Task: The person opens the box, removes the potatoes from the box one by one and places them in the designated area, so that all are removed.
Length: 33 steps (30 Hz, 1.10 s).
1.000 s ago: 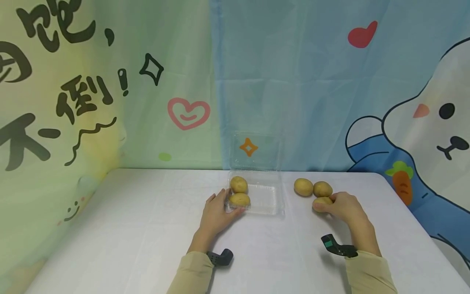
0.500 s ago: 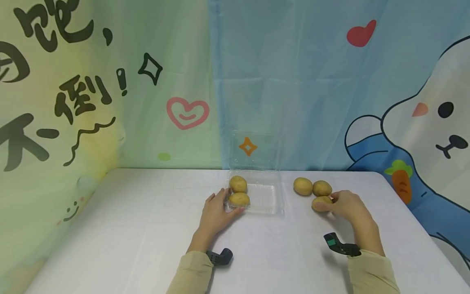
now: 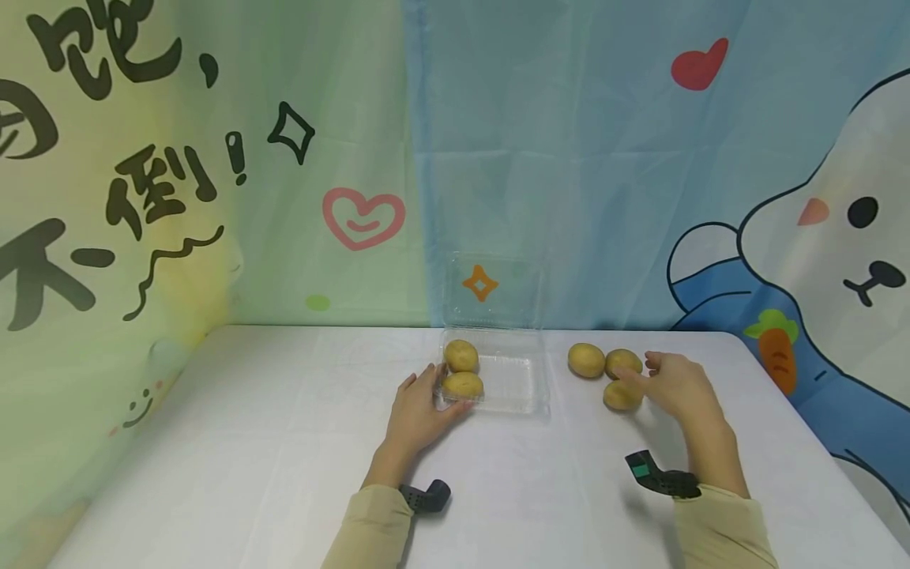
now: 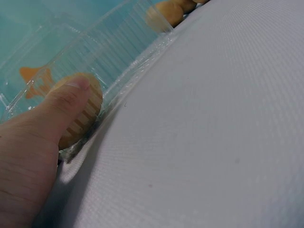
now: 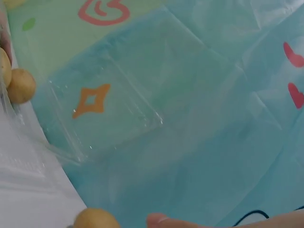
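Shifted up off the near potato point(image 3: 622, 397), my right hand point(image 3: 675, 387) hangs with thumb and fingers parted, gripping nothing, its grasp seemingly unsettled; two others point(image 3: 586, 361) lie past its thumb. My left hand point(image 3: 418, 415), fingers relaxed, braces the clear container point(image 3: 512, 387) holding two more potatoes point(image 3: 462, 357).

You are working in what looks like a small staged recording booth. Printed cloth point(image 3: 611, 197) hangs behind your white-covered table point(image 3: 284, 458) and shows past its left and right edges; the right wrist view shows creases in it. Its green and blue print carries large dark lettering point(image 3: 166, 209), a red heart point(image 3: 699, 67) and a big cartoon animal point(image 3: 817, 229). You wear dark wrist devices point(image 3: 430, 498). The cloth hides what kind of building surrounds you.
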Available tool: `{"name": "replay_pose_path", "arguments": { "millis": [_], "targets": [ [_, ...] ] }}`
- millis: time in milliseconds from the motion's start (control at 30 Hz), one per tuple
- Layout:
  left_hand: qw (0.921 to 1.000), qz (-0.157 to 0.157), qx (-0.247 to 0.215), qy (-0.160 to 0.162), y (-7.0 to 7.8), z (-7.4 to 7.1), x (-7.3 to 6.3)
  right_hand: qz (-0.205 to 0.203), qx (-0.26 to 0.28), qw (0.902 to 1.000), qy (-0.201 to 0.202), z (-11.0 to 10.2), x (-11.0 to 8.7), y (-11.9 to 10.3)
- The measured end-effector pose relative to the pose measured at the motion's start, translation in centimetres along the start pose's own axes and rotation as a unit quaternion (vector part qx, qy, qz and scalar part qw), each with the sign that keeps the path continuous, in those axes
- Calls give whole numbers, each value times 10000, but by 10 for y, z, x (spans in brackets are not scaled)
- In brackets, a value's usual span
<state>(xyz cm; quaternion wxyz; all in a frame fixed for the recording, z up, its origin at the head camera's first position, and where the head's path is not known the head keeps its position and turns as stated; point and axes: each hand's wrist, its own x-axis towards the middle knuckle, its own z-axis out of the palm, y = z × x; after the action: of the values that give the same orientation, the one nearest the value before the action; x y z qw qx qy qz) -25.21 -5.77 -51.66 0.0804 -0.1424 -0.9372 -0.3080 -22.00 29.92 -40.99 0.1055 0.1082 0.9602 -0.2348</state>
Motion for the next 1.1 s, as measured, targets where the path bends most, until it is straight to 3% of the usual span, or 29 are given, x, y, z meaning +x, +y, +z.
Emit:
{"name": "replay_pose_path", "arguments": {
  "millis": [500, 700, 833, 1100],
  "targets": [
    [10000, 40, 33, 6, 1, 0, 0, -1020, 94, 9907, 900, 24, 0, -49],
    [10000, 2, 19, 40, 1, -2, 0, -1501, -414, 9796, 1268, 36, 1, -66],
    [10000, -20, -3, 36, 2, -3, 0, -1526, -490, 9804, 1149, 40, 1, -75],
    [9999, -90, -75, -61, 2, -1, 0, -1781, -48, 9809, 787, 54, -1, -91]
  ]
}}
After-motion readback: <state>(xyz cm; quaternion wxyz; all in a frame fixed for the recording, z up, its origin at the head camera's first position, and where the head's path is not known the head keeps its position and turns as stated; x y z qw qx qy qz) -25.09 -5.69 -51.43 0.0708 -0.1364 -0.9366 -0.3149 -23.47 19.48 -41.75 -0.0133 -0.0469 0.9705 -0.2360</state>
